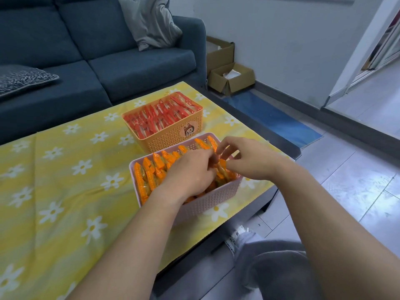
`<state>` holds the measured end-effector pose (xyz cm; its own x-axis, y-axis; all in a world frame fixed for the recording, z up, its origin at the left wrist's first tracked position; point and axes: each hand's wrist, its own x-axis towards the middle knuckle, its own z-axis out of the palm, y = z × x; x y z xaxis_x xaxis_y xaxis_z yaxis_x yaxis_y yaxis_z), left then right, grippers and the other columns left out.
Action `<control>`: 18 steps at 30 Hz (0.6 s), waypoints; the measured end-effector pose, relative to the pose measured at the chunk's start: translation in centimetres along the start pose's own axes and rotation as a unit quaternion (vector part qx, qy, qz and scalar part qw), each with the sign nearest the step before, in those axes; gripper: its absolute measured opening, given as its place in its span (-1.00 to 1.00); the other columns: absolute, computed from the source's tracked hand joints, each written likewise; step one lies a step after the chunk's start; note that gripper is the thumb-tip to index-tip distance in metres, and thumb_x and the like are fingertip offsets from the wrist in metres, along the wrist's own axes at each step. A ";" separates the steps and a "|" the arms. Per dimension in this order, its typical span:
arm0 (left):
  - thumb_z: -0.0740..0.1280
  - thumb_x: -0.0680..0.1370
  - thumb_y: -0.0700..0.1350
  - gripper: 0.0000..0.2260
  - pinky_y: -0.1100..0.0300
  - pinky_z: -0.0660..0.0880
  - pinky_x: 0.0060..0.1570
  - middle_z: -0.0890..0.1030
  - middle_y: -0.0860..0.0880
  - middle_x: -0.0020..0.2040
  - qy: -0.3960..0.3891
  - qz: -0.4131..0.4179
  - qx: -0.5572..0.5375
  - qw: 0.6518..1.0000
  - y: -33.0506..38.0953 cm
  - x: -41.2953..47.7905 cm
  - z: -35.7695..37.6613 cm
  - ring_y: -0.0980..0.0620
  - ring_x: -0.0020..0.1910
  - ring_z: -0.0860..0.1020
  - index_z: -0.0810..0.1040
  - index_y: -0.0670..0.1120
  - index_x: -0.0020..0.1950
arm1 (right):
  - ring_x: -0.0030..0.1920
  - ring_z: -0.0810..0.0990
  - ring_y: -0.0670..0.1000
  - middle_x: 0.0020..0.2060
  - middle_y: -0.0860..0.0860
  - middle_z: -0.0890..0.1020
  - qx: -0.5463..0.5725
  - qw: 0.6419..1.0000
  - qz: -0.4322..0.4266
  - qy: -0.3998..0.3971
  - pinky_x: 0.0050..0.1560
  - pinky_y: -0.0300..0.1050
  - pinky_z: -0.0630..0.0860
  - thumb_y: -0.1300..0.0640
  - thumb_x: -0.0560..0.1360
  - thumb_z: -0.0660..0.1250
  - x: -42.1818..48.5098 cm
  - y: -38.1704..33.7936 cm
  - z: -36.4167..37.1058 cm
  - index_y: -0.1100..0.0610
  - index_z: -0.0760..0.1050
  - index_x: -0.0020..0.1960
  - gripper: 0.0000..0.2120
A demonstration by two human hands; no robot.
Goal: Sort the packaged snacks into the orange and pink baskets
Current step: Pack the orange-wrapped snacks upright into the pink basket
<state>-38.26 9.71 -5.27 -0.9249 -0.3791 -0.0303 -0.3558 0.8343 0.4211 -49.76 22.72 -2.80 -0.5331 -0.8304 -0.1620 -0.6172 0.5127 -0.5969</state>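
A pink basket (212, 202) stands near the table's right edge, packed with several orange snack packets (149, 174) standing on edge. Behind it sits an orange basket (173, 137) full of red snack packets (160, 118). My left hand (190, 172) reaches into the pink basket from the near side, its fingers curled down among the orange packets. My right hand (244, 159) hovers over the basket's right end, with thumb and fingertips pinching at the top of an orange packet (221, 164). Both hands hide the packets beneath them.
The baskets stand on a yellow cloth with white daisies (65, 180) covering a low table. A blue sofa (97, 61) with cushions lies behind. Cardboard boxes (231, 79) stand on the floor at the back right. My knee in grey trousers (277, 271) is below the table's edge.
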 end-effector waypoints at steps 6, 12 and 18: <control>0.26 0.54 -0.20 -0.72 0.03 0.57 0.07 0.65 0.09 0.11 -0.014 -0.016 -0.076 0.997 -0.3 -0.1 -0.1 0.04 0.07 0.58 0.59 0.10 0.16 | 0.01 0.61 0.03 -0.07 -0.05 0.61 -0.137 0.990 0.000 0.027 -0.08 -0.09 0.57 0.30 0.48 0.32 1.3 0.5 1.4 -0.03 0.63 -0.08 -0.76; 0.31 0.56 -0.03 -0.74 -0.03 0.50 0.19 0.55 0.05 0.25 0.117 -0.124 -0.035 0.985 -2.0 -1.8 -1.4 -0.04 0.21 0.49 0.54 0.10 0.25 | -0.01 0.55 0.04 0.06 0.01 0.54 -0.142 0.981 0.083 0.106 -0.05 0.00 0.65 0.13 0.45 0.47 2.2 0.5 2.7 -0.03 0.46 0.16 -0.67; 0.37 0.47 0.16 -0.33 -0.11 0.36 0.37 0.39 -0.22 0.40 0.133 -0.444 -0.186 0.866 -6.2 -5.5 -2.5 -0.26 0.39 0.37 0.34 -0.18 0.46 | 0.03 0.56 0.05 0.18 0.07 0.57 0.091 0.979 0.156 0.092 -0.05 -0.04 0.58 0.00 0.61 0.29 1.5 -0.6 3.4 0.09 0.27 0.46 -0.52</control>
<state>-30.64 5.57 -5.45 -0.2263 -0.9257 -0.3030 -0.7971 -0.0028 0.6039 -48.21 20.40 -5.35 -0.7848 -0.5775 -0.2251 -0.3032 0.6744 -0.6732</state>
